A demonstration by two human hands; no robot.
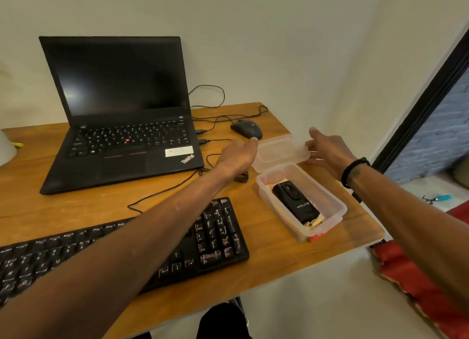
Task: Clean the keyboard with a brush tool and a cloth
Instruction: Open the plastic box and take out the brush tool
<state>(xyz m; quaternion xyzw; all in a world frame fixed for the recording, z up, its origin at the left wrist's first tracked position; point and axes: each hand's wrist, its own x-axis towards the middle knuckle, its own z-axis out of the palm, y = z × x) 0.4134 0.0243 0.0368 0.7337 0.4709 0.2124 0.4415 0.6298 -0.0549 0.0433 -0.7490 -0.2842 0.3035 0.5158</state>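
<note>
Across desk, keyboard [142, 252] runs left-right.

Single head-worn wide-angle view, looking forward and down over desk [291, 260] from near; both forearms reach in from bottom edge; wall behind.

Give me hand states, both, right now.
Left hand: fingers on the clear lid's left edge, holding it.
Right hand: gripping the lid's right edge.
</note>
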